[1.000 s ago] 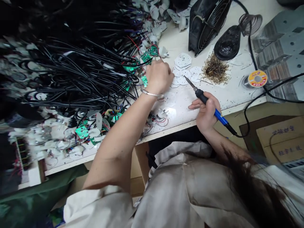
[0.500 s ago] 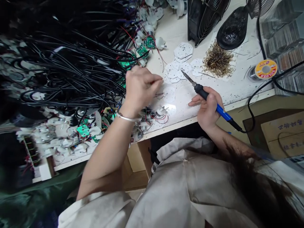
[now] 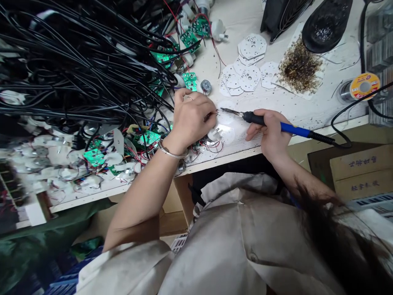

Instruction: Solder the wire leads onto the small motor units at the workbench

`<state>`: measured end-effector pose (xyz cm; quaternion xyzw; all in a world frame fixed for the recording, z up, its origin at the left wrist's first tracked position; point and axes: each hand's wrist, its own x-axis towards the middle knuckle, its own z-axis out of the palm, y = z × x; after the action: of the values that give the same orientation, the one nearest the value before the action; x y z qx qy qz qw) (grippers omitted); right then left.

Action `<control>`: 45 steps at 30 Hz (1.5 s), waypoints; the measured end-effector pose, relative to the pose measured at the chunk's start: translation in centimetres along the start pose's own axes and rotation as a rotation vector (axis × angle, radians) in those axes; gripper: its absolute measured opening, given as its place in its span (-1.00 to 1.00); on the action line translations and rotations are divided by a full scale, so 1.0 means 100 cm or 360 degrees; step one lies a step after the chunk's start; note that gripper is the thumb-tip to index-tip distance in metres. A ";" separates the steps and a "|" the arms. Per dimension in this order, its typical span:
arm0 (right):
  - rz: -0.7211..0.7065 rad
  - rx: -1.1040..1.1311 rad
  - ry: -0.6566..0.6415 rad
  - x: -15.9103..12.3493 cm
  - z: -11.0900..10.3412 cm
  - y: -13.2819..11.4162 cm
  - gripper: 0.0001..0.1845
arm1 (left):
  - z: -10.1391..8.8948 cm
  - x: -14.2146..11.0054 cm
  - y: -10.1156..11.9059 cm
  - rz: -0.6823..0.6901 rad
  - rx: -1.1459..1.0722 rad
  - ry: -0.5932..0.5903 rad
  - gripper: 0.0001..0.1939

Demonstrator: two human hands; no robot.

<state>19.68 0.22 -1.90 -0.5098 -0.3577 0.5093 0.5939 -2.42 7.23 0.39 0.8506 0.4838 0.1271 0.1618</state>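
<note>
My right hand (image 3: 274, 133) grips a soldering iron (image 3: 294, 129) with a blue and black handle, its metal tip pointing left. Close to that tip, my left hand (image 3: 196, 116) pinches some thin wires (image 3: 217, 111) whose short ends stick out past the fingertips. Whether the tip touches the wires I cannot tell. Below the iron's tip lies a pale disc (image 3: 226, 112), hard to make out against the tabletop. A white plastic part with metal prongs (image 3: 214, 134) and red wires sits just under my left hand.
White octagonal circuit boards (image 3: 250, 78) lie in a loose pile behind the iron. Black cables (image 3: 92, 73) and green circuit boards (image 3: 190, 81) crowd the left. At right are a debris-covered pad (image 3: 299, 69), a black dish (image 3: 327, 26) and a solder spool (image 3: 364, 86). A fan (image 3: 276, 18) stands behind.
The iron has swung down and left, from above the white boards to beside my left fingertips. My left hand has turned slightly and lowered its pinch. The camera view has shifted a little.
</note>
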 end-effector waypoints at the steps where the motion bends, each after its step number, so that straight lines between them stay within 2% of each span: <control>1: 0.0008 -0.0001 -0.0001 0.001 0.000 0.000 -0.52 | 0.000 0.000 0.000 0.0001 -0.0002 -0.0010 -0.82; 19: 0.0059 -0.0195 -0.0072 0.000 -0.002 -0.001 -0.53 | 0.005 -0.001 -0.002 0.0053 -0.0018 0.0066 -0.80; 26: -0.0027 -0.0156 0.0009 0.002 0.000 0.001 -0.49 | 0.003 -0.001 -0.001 0.0029 -0.0072 0.0038 -0.80; 36: 0.0039 -0.0126 0.0016 -0.002 0.005 -0.003 -0.51 | 0.002 0.000 -0.001 0.0012 -0.0050 0.0054 -0.81; 40: -0.0121 -0.0163 0.0252 -0.001 -0.004 -0.011 -0.50 | 0.000 -0.001 -0.003 0.0141 -0.0005 0.0120 -0.83; 42: -0.0308 -0.0263 0.0514 0.008 -0.023 -0.017 -0.47 | 0.000 -0.001 -0.005 0.0197 0.0020 0.0206 -0.82; 45: -0.0591 -0.0465 0.0895 0.029 -0.063 -0.026 -0.48 | 0.002 0.000 -0.007 0.0222 0.0001 0.0269 -0.79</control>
<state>26.95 1.60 -1.07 -0.6357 -0.3359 0.1762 0.6723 -2.90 7.58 -0.12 0.8685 0.4354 0.2093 0.1110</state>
